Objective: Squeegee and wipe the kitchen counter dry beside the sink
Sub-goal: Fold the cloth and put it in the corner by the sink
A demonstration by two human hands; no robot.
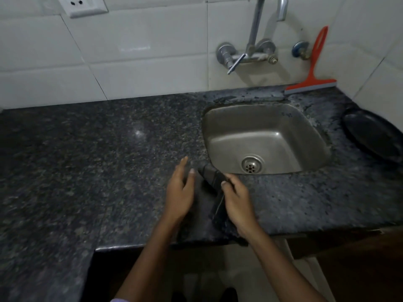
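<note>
Right hand (236, 198) grips a dark cloth (214, 182), thumb and fingers curled round its bunched middle, just in front of the near left corner of the sink (220, 118). One end of the cloth pokes out past the fingers toward that corner and touches the counter (87, 149); the other end trails back under the wrist and hangs over the counter's front edge. Just beside it, the left hand (180, 192) holds nothing, its fingers straight and loosely spread above the stone, the thumb close to the cloth's forward end, though whether it touches the cloth cannot be told. Both forearms reach in from the bottom of the view. The counter is dark speckled granite, and a soft glare shows on the stretch left of the sink. The steel sink is set into the stone, with a round drain (251, 164) near its front wall. Behind the sink, an orange squeegee (314, 68) stands with its blade on the counter's back edge and its handle leaning up against the white tiled wall (141, 51). A chrome wall tap (250, 51) hangs above the basin, and a small valve (302, 50) sits on the tiles just left of the squeegee handle. A dark round plate (375, 134) lies on the counter to the right of the sink. A white socket (85, 6) is fixed to the tiles at the upper left.
</note>
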